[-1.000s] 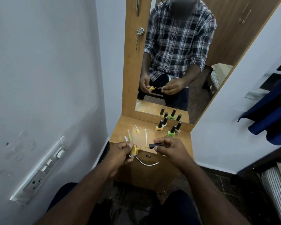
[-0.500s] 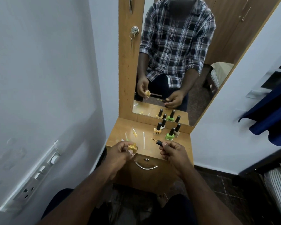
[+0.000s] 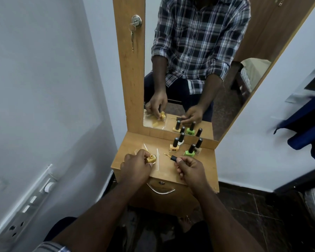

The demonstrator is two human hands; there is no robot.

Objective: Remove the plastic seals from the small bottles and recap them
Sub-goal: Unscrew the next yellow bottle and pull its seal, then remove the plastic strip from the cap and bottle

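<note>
My left hand (image 3: 136, 167) grips a small yellow bottle (image 3: 151, 158) with its neck uncapped, low over the wooden dresser top (image 3: 133, 146). My right hand (image 3: 190, 170) holds that bottle's black cap (image 3: 173, 158) with the thin brush pointing left, a hand's width right of the bottle. Several capped small bottles stand at the back right: an orange one (image 3: 174, 146), a white one (image 3: 181, 140), a green one (image 3: 190, 151) and a pale one (image 3: 198, 145). Clear plastic seal strips (image 3: 157, 157) lie on the top between my hands.
A mirror (image 3: 198, 70) in a wooden frame rises behind the dresser and reflects a seated person in a plaid shirt. A key hangs in a lock (image 3: 136, 21) on the frame. A switch panel (image 3: 35, 199) is on the left wall. A drawer handle (image 3: 161, 190) sits below the top.
The cap with its brush has come out of the yellow bottle. My hands have drawn apart and both have dropped toward the dresser top.
</note>
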